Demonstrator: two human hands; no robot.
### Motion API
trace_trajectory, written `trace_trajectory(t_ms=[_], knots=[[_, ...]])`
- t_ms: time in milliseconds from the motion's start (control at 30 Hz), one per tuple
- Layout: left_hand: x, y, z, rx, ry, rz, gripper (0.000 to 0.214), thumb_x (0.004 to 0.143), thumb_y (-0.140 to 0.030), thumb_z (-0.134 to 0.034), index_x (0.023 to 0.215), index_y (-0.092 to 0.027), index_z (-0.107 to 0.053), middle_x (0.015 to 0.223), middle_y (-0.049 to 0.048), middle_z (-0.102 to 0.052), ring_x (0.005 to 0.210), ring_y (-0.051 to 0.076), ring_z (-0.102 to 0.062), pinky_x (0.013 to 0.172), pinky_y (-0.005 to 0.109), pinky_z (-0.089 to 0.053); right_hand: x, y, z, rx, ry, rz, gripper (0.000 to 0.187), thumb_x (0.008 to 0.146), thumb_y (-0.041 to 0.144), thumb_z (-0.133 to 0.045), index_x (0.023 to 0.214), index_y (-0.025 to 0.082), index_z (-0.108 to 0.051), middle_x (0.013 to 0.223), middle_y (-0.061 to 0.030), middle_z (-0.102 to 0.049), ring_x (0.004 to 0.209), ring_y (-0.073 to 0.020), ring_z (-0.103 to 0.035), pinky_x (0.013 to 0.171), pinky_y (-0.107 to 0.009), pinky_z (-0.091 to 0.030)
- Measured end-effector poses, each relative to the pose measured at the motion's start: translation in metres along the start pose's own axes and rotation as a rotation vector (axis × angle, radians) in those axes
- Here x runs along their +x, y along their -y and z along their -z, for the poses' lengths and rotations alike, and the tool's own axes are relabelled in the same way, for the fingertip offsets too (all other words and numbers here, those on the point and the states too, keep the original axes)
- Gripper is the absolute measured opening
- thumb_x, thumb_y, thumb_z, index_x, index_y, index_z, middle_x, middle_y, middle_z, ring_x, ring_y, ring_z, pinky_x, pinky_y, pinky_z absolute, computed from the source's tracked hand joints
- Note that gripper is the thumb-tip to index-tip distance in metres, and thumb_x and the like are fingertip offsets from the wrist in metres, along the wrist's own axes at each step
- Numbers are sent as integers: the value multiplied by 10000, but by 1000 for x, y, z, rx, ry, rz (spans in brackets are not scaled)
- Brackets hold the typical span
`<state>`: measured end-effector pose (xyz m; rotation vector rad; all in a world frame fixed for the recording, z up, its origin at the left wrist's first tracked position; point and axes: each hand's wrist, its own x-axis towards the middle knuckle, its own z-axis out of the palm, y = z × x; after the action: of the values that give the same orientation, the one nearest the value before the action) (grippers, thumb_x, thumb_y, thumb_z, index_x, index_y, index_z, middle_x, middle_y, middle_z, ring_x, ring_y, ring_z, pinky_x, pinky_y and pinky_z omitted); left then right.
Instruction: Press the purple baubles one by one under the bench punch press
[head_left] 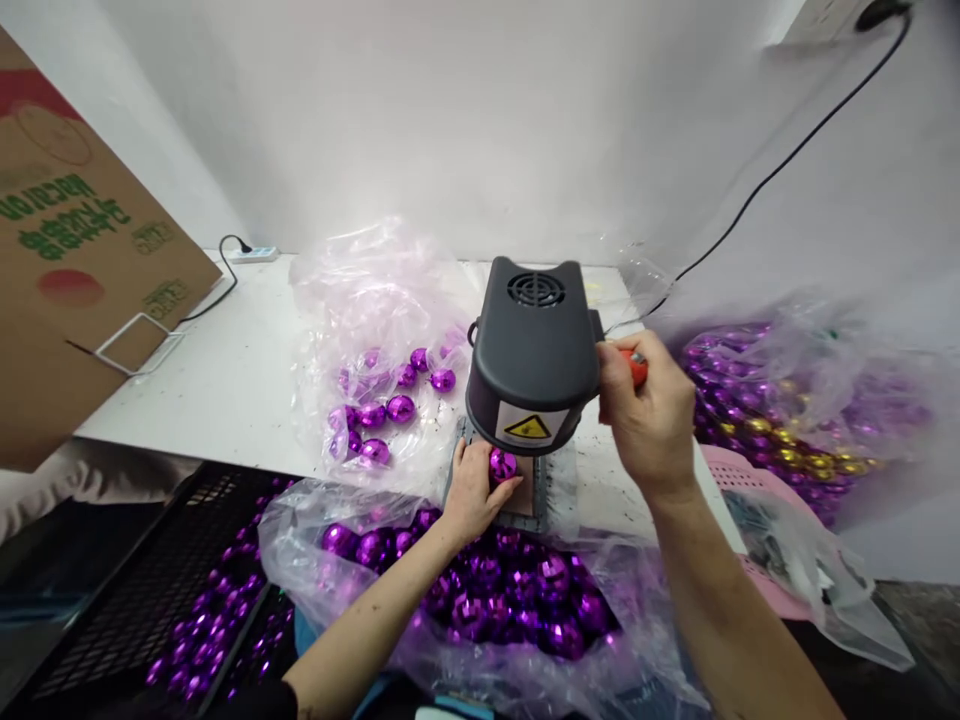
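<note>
My left hand (474,492) has its fingers closed around a shiny purple mirrored ball (502,464). Hand and ball sit over a small dark base plate (534,505), just under the front edge of a black machine housing (534,345) with a round vent and a yellow warning label (528,426). My right hand (651,415) is wrapped round a red handle (636,368) at the right side of that housing. What lies beneath the housing is hidden.
Several purple balls (400,408) lie on a clear plastic bag on the white table (225,400). An open bag of purple balls (553,578) sits at my lap. Left stands a cardboard box (82,250); right, a pink basket (731,468) and bagged purple and gold balls (780,450).
</note>
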<state>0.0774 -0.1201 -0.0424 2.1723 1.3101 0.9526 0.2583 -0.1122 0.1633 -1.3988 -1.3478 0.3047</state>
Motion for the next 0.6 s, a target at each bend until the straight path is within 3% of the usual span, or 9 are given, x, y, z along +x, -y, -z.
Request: trace_trajectory(t_ms=[367, 600], knots=[[0, -2, 1, 2, 21, 16, 384, 893, -332, -675, 1218, -194, -526, 1215, 111, -632, 1188, 282, -567, 1167, 554, -323, -2, -3, -1, 2, -9, -46, 400, 886, 624, -557, 793, 236, -527, 546, 52, -465, 480, -95, -410, 503, -285, -336], [0, -1, 1, -30, 43, 36, 386, 904, -352, -660, 1234, -201, -531, 1238, 116, -631, 1213, 289, -561, 1171, 562, -326, -28, -12, 2, -143, -148, 184, 233, 937, 443, -559, 851, 228, -587, 605, 39, -511, 496, -94, -463, 505, -279, -348]])
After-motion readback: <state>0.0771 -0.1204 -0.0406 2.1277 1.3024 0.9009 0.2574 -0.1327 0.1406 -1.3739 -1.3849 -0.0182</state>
